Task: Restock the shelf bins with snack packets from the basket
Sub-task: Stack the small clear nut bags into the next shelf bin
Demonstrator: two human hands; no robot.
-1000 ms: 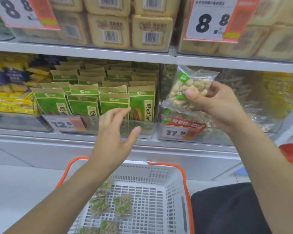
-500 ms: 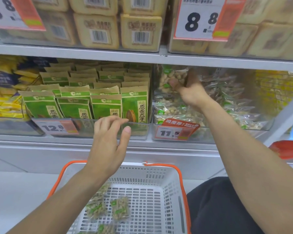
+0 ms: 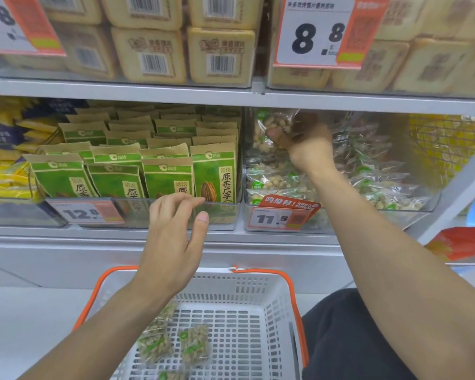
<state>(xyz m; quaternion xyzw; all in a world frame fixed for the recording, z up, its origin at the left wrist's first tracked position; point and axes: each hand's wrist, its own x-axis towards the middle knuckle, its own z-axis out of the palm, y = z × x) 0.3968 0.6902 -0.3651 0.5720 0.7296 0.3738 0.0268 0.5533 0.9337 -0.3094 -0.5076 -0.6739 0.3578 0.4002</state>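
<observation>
Your right hand [image 3: 305, 144] is now deep inside the clear nut bin [image 3: 340, 215], the one with the 11.5 price tag [image 3: 281, 218] on its front; 1 second ago that hand was out in front of the bin holding the packet up in open air. Its fingers are curled round a clear nut packet [image 3: 272, 127], pinching it at the upper left of the bin, above the packets already piled there. I judge the packet is being set down and not yet released, so this 1 item is close to stocked. Your left hand [image 3: 173, 231] hovers in front of the green seed-packet bin [image 3: 225, 215], just left of the nut bin, fingers loosely bent and holding nothing; it has barely shifted over the last second. Below the nut bin, the white basket [image 3: 280, 294] with orange handles has at least 3 small green-labelled packets [image 3: 194, 344] lying in its left half, so restocking is far from finished. Once you let go, your free left hand is well placed to drop to the basket for another packet.
</observation>
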